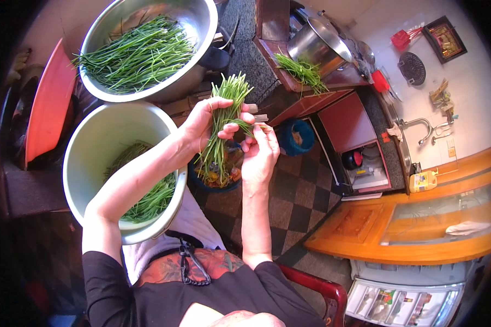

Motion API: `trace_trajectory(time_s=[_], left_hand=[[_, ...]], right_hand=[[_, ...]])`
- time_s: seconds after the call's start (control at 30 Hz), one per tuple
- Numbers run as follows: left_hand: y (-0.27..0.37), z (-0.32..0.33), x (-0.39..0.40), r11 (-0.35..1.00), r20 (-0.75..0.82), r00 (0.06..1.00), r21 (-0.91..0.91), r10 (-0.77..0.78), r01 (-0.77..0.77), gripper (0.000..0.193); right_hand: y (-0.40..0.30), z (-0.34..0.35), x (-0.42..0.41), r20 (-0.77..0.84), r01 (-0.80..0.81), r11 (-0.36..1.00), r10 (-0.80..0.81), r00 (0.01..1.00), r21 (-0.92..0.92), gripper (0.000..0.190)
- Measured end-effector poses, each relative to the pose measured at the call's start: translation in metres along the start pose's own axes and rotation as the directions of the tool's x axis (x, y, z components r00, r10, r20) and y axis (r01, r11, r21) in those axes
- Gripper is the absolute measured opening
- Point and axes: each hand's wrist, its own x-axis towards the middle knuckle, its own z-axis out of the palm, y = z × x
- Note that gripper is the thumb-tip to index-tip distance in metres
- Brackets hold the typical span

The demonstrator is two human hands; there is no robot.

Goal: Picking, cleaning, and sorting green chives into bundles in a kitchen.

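My left hand (202, 118) holds a bunch of long green leafy stalks, like garlic chives (221, 139), upright with the pale cut ends at the top. The thumb and fingertips of my right hand (260, 153) pinch a few thin strands at the bunch's right side. Many more green stalks (143, 57) lie in a large steel basin (210, 30) at the upper left. Below it, a pale green bucket (82, 155) holds further greens (153, 202), partly hidden by my left forearm.
Under my hands stands a bin with scraps (217, 173); a blue bin (298, 137) is to the right. Greens (302, 73) lie on a ledge beside a steel pot (317, 47). A red basin (51, 106) leans at left; a red chair (319, 286) is near my right side.
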Motion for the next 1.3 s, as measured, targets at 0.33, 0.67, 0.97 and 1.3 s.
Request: trace_trajectory(time_s=[0.33, 0.67, 0.97, 1.3], left_hand=[[-0.002, 0.001, -0.004, 0.980, 0.078, 0.997, 0.198, -0.027, 0.011, 0.033], [-0.005, 0.005, -0.008, 0.962, 0.004, 0.998, 0.266, -0.061, 0.058, 0.029], [0.001, 0.009, -0.009, 0.972, -0.028, 0.999, 0.231, -0.030, 0.036, 0.031], [0.001, 0.007, -0.008, 0.959, -0.024, 0.994, 0.262, -0.103, 0.106, 0.029]], right_hand=[[-0.047, -0.008, 0.021, 0.166, 0.315, 0.714, -0.272, 0.948, -0.625, 0.025], [-0.041, 0.013, 0.026, 0.345, 0.143, 0.831, 0.062, 0.937, -0.537, 0.009], [-0.039, -0.010, 0.031, 0.233, 0.145, 0.869, -0.035, 0.972, -0.473, 0.005], [-0.031, 0.010, 0.029, 0.318, 0.113, 0.871, 0.051, 0.947, -0.478, 0.006]])
